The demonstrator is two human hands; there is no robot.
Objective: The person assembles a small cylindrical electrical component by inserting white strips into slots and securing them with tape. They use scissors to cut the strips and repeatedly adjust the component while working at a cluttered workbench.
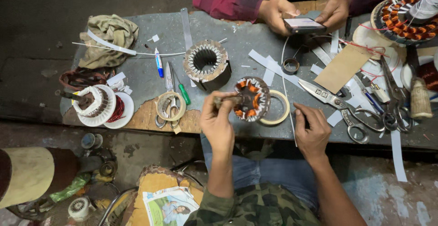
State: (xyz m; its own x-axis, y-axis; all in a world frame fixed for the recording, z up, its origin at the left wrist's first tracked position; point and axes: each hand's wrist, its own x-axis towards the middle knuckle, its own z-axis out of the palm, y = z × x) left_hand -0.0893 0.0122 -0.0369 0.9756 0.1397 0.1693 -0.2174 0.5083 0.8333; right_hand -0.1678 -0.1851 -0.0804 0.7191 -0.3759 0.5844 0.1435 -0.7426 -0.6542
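Seen from the head camera, the left hand (216, 121) is closed around a small wound motor core (251, 99), thumb and fingers pinching a short shaft at its side and holding it tilted just above the near edge of the bench (255, 48). The core shows orange copper coils set in a grey metal ring, and it partly covers a roll of pale tape (279, 112) lying flat on the bench just behind it. The right hand (312, 130) rests at the near edge, to the right of the core, with its fingers curled shut; a thin white wire (285, 71) runs down from mid-bench toward the thumb, though whether the fingers actually grip it cannot be told. Farther back, near the middle of the bench, stands an empty grey motor ring (207, 64) with slotted teeth. A large pair of scissors (340, 105) lies to the right of the hands, among white paper strips. Toward the left end sit another tape roll (170, 106), a green-handled screwdriver (182, 91) and a white spool (101, 105). At the far edge, another person's two hands hold a phone (302, 24).
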